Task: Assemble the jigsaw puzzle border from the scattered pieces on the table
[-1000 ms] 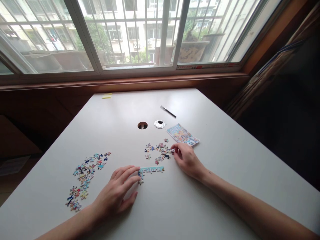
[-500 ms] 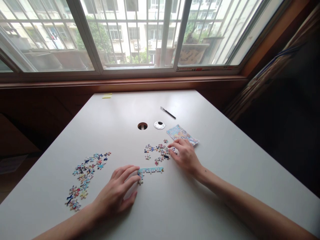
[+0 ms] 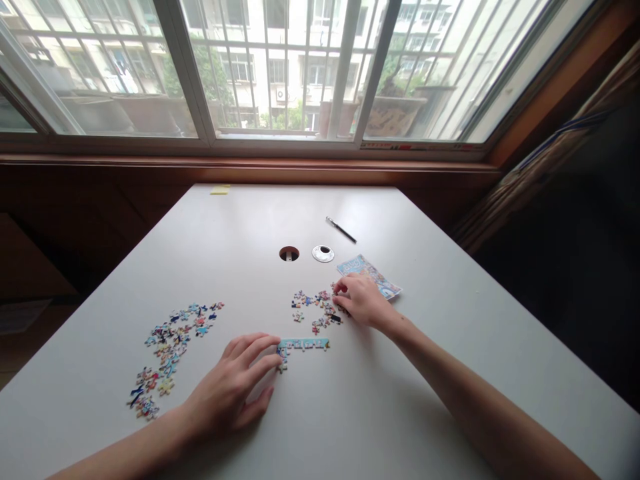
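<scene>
My left hand (image 3: 245,377) rests on the table with its fingers spread. Its fingertips touch the left corner of a joined jigsaw section (image 3: 306,344), a light blue strip with a short leg going down. My right hand (image 3: 364,301) is over the right side of a small group of loose puzzle pieces (image 3: 320,300), thumb and index finger bent with a small gap between them. No piece shows in that gap, and the pieces under the fingers are hidden. Partly behind the right hand lies a colourful picture sheet (image 3: 385,283).
A larger spread of puzzle pieces (image 3: 173,340) lies to the left. Farther back are a black pen (image 3: 341,230), a round cable hole (image 3: 289,254), its silver cover (image 3: 323,253) and a yellow sticky note (image 3: 220,190). A barred window stands beyond the white table (image 3: 260,220).
My right hand has moved slightly up and left over the small group of pieces, its fingers more curled. My left hand stays at the joined section. The camera view has shifted a little.
</scene>
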`<state>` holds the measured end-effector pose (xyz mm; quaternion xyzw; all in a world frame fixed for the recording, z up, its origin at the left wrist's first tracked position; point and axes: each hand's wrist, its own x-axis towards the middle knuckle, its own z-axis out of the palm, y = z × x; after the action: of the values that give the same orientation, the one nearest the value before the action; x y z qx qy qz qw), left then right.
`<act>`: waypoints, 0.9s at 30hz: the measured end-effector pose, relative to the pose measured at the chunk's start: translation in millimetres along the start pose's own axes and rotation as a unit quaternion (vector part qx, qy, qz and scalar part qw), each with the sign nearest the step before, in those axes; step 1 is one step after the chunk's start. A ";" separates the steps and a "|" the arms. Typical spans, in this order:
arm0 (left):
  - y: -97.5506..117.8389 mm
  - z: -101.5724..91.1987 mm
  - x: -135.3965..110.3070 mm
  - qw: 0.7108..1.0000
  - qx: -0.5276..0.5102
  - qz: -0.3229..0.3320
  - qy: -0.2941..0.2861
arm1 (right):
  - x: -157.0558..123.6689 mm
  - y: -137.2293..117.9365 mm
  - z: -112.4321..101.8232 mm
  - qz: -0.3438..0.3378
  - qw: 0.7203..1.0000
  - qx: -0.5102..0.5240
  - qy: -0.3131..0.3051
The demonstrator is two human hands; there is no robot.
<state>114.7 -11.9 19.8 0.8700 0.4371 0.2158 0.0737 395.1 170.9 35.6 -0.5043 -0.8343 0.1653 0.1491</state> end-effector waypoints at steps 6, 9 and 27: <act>0.1 -0.8 1.7 1.000 -0.007 -0.004 0.004 | -8.3 -8.3 -14.0 0.009 0.981 0.196 -0.012; -0.5 -1.7 1.4 1.000 -0.006 -0.002 -0.002 | -16.0 -21.5 -23.4 0.061 0.880 0.461 -0.096; -0.2 -3.1 0.6 1.000 -0.012 -0.006 0.000 | -50.1 -60.5 -11.3 -0.051 0.889 0.427 -0.157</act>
<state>113.5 -11.5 22.7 0.8664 0.4394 0.2211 0.0857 374.3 101.3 67.5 -0.3162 -0.7202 0.5750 0.2253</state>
